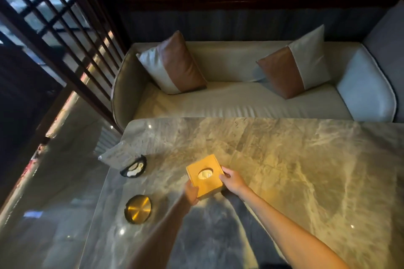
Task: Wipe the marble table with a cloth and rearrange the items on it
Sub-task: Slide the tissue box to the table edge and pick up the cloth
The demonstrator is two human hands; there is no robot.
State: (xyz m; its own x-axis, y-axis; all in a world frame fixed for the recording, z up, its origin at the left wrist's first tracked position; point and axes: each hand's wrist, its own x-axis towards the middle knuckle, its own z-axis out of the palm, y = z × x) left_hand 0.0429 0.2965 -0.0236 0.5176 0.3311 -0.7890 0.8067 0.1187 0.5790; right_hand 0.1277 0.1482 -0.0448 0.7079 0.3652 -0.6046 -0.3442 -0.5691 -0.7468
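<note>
A square yellow tissue box with a round opening on top is on the marble table, left of its middle. My left hand grips the box's near left corner. My right hand holds its right side. To the left stands a small black half-round stand with white shapes on it. A round brass dish lies nearer the table's left edge. No cloth is in view.
A pale sofa with two tan-and-white cushions runs along the table's far edge. Dark wooden lattice screens rise behind and to the left. The glossy floor lies left of the table.
</note>
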